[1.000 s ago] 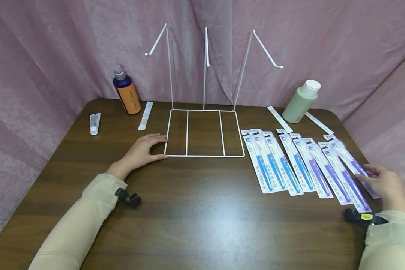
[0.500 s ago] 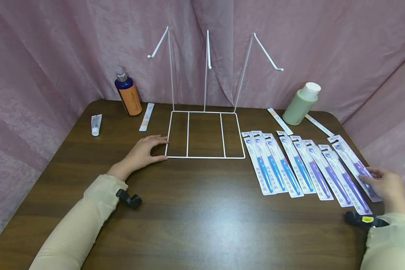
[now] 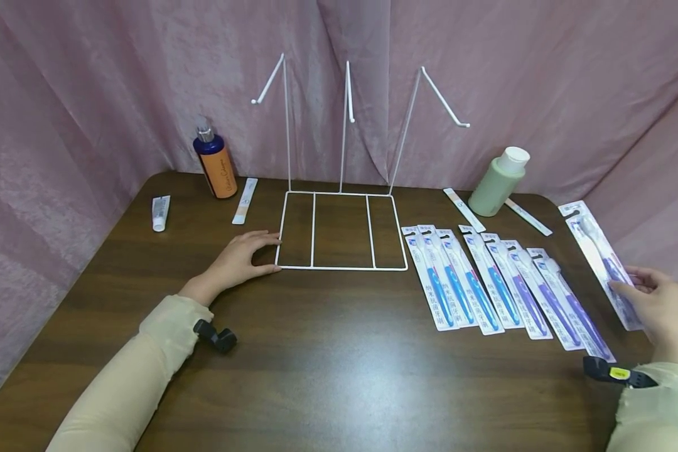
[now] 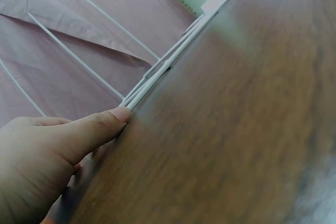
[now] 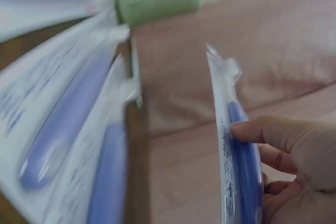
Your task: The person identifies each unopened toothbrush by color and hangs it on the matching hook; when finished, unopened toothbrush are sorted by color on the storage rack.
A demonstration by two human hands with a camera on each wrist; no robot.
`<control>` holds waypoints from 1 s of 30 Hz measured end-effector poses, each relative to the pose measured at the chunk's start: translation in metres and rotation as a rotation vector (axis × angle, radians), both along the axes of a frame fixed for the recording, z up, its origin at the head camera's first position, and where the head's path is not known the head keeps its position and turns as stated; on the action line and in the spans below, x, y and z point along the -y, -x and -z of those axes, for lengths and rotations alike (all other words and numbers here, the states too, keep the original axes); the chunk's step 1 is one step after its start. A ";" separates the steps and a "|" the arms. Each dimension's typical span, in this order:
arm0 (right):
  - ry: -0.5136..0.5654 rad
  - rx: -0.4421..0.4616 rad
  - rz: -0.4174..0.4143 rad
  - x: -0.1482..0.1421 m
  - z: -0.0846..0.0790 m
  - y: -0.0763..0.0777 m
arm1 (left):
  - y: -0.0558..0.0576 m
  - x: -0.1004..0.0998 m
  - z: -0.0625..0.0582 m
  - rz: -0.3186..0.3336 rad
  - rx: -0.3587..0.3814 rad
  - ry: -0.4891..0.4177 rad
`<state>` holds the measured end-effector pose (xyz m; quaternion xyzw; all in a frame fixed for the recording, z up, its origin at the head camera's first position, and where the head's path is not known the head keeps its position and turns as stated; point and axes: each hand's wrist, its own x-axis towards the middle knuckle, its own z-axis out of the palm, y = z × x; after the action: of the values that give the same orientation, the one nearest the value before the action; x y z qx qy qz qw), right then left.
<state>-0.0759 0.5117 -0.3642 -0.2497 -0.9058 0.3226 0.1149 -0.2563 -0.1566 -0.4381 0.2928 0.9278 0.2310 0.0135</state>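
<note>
Right hand pinches a packaged toothbrush between thumb and fingers, low on the handle, likely so its top stays uncovered; it is held tilted by the right edge of the table, apart from the other toothbrushes, whose overlapping row probably saves room; left hand lies spread, touching the wire rack at its left side, seemingly to steady it; beyond stand a green bottle and a pump bottle.

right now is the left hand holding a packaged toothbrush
No, the left hand holds the white wire rack, while the right hand holds a packaged toothbrush.
</note>
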 end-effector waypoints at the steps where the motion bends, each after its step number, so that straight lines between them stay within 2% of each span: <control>1: 0.013 -0.018 0.008 0.004 -0.004 0.001 | 0.000 0.000 0.000 -0.003 0.002 0.001; 4: 0.022 -0.054 0.043 0.018 -0.017 0.004 | -0.002 0.000 -0.001 -0.005 0.007 0.001; 7: 0.005 -0.100 0.043 0.034 -0.031 0.008 | -0.002 0.000 -0.001 -0.008 0.009 -0.002; 9: 0.048 -0.158 0.036 0.043 -0.040 0.011 | -0.002 -0.001 -0.001 -0.005 0.007 -0.003; 16: 0.311 -0.431 0.038 0.079 -0.059 0.028 | -0.002 0.000 -0.001 0.002 0.002 -0.003; 22: 0.383 -0.556 0.046 0.115 -0.066 0.037 | 0.000 0.000 0.000 0.000 0.001 -0.007; 26: 0.429 -0.625 -0.008 0.137 -0.070 0.039 | -0.002 0.001 -0.001 0.000 -0.007 -0.015; 30: 0.481 -0.717 -0.116 0.156 -0.073 0.041 | -0.003 0.000 0.000 0.002 -0.009 -0.022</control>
<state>-0.1173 0.3561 -0.2917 -0.0902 -0.7203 0.5965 0.3425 -0.2529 -0.1571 -0.4379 0.2950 0.9249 0.2397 0.0061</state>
